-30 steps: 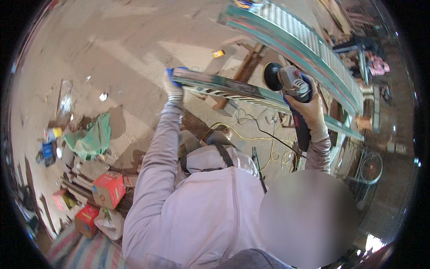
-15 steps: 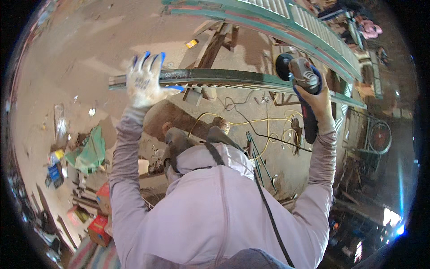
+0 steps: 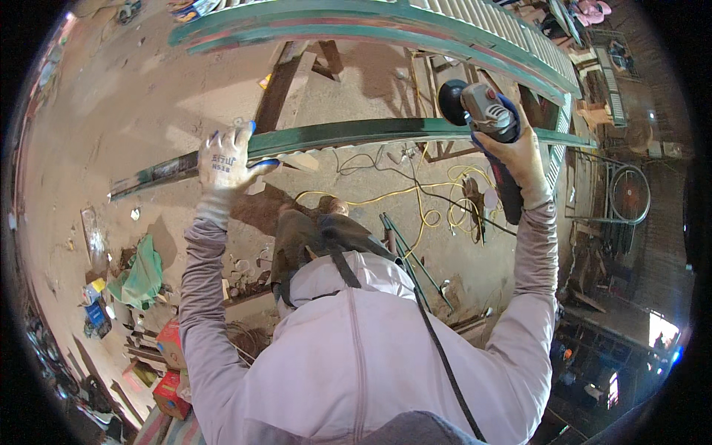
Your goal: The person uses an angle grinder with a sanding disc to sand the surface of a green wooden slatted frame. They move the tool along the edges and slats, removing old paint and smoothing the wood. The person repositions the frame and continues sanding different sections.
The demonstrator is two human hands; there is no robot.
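A long green slatted panel point(image 3: 356, 132), seen edge-on, runs across in front of me. My left hand point(image 3: 222, 165), in a white glove with blue fingertips, is closed over the panel's left part. Its fingers bend across the far edge while the thumb lies along the near side. An angle grinder point(image 3: 489, 111) is gripped in my right hand point(image 3: 523, 156), also gloved, over the panel's right part. The grinder's dark round disc point(image 3: 451, 102) faces left, and its body hangs down toward me. I cannot tell whether the disc touches the panel.
Another green slatted frame point(image 3: 326, 16) stands beyond. Wooden supports point(image 3: 282, 85) show between the two. Yellow cable point(image 3: 378, 199) and dark cord loop over the floor near my feet. A green cloth point(image 3: 141, 274) and red boxes point(image 3: 172, 393) lie left; a round fan-like wheel point(image 3: 629, 194) stands right.
My left hand has gone from spread fingers to fingers bent over the panel. The panel's left end has swung nearer and further left in view. The grinder has shifted slightly left and away.
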